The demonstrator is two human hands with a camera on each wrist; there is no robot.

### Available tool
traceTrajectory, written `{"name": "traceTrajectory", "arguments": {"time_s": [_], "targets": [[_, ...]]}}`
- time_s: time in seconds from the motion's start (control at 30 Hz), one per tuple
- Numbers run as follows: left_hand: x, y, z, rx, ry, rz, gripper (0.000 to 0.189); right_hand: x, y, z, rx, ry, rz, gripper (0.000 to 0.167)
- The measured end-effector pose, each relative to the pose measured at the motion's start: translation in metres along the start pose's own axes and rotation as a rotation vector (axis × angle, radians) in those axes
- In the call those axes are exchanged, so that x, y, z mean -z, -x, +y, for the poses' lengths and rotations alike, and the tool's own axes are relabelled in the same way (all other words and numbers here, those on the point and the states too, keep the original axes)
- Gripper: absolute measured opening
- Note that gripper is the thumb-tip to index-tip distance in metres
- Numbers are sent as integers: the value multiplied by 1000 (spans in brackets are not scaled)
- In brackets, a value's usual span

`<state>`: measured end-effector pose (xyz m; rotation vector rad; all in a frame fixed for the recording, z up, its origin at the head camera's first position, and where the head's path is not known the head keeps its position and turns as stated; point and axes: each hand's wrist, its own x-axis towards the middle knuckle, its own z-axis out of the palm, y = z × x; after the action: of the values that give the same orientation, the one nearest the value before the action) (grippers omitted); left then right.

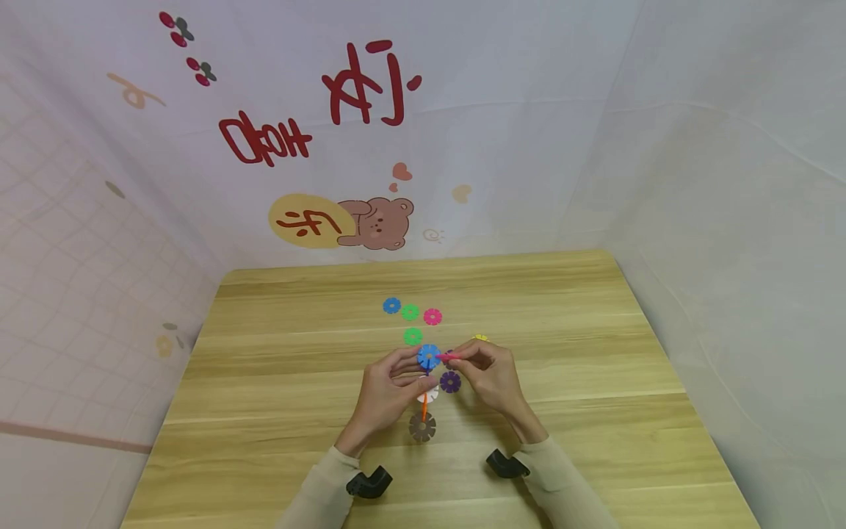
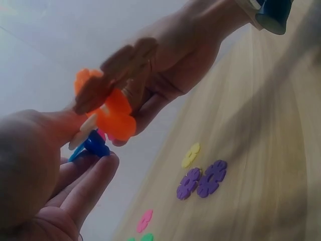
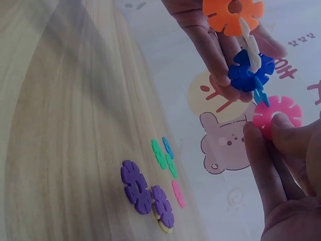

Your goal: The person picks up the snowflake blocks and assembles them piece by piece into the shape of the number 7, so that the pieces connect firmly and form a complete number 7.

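A chain of slotted plastic flower discs hangs between the hands. It runs from a brown disc (image 1: 415,427) through an orange disc (image 3: 219,20), a white disc (image 3: 252,46) and a dark blue disc (image 3: 242,76) to a light blue disc (image 1: 423,353). My left hand (image 1: 388,394) pinches the chain around its white disc, with the other fingers behind the blue ones. Between thumb and fingers, my right hand (image 1: 492,376) pinches a pink disc (image 3: 263,116). The pink disc meets the light blue disc's right rim; how deep the slots engage cannot be told.
Two purple discs (image 3: 131,181) lie on the wooden table (image 1: 277,441), a yellow disc (image 2: 190,155) close by. Farther back lie a blue disc (image 1: 387,308), green discs (image 1: 406,314) and another pink disc (image 1: 428,319). A printed curtain (image 1: 515,125) hangs behind the table.
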<state>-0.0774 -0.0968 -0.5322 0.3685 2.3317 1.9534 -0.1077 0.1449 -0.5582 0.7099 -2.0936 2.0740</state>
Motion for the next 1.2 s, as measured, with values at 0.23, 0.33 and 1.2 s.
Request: {"name": "traceTrajectory", "arguments": {"time_s": [0.23,0.33,1.2], "targets": [[-4,0,3,-7,29,8,65,-1,0,1,25,-12,16,13],[-5,0,4,8,38,6,66,-1,1,2,37,-3,19,13],[5,7,-5,77,21,-106,75,3,5,5,-76,81,-126,16]]}}
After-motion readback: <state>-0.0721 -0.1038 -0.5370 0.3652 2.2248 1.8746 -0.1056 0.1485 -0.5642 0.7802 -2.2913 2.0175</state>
